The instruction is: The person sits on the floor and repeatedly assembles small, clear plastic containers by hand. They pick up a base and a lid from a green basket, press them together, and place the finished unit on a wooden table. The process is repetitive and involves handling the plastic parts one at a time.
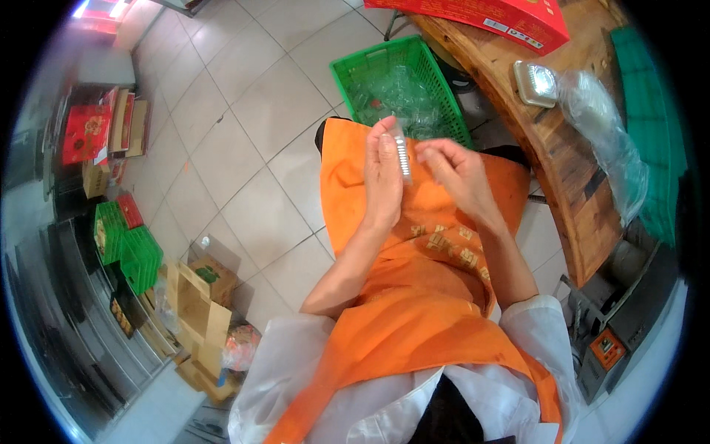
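Above my lap, my left hand (383,177) holds a small clear plastic piece (403,155) with a row of pale ridges along it. The piece stands on edge against the palm, with the fingers closed behind it. Just to its right is my right hand (455,170), its fingers curled into a pinch. Whether anything is between those fingertips is too small to tell. Beyond my hands a green plastic basket (342,68) stands on the floor, with several clear plastic containers (399,92) heaped in it. An orange apron (414,259) covers my lap.
A wooden table (529,140) curves along the right, bearing a red box (503,22), a small packed container (535,84) and a clear plastic bag (603,129). On the left are cardboard boxes (200,296), green crates (140,259) and red cartons (89,133) on the tiled floor.
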{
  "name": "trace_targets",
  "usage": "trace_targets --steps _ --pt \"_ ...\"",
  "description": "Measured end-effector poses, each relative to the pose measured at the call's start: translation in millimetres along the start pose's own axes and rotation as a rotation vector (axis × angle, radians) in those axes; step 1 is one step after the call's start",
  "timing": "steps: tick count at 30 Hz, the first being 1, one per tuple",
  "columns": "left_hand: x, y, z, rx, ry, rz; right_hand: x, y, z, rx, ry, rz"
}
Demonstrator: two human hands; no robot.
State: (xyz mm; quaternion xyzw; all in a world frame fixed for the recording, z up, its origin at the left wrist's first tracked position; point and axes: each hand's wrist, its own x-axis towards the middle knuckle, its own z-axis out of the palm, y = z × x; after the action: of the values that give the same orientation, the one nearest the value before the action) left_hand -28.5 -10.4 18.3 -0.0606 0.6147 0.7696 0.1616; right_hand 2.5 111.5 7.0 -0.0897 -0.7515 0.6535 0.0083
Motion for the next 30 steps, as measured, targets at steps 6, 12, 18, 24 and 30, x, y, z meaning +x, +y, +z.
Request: trace_targets --steps 6,12,18,24,30 --pt "-6.3 -8.2 6.3 0.057 -0.042 0.139 -16.8 -28.2 0.3 0.183 -0.131 0.213" --pt "-10.3 -10.5 8.0 -0.008 -0.094 0.068 -18.4 -29.8 -7.4 0.176 -0.153 0.294" --pt "-11.2 -6.0 11.8 -0.019 -0.103 0.041 -20.6 -32.4 -6.2 0.206 -0.116 0.262" --pt "-9.7 -11.1 7.1 0.075 -0.095 0.091 -23.0 -26.6 -4.1 0.148 -0.106 0.207" --pt "-10.8 -9.3 13.1 0.052 -0.099 0.125 -24.3 -27.1 -5.8 0.159 -0.084 0.229"
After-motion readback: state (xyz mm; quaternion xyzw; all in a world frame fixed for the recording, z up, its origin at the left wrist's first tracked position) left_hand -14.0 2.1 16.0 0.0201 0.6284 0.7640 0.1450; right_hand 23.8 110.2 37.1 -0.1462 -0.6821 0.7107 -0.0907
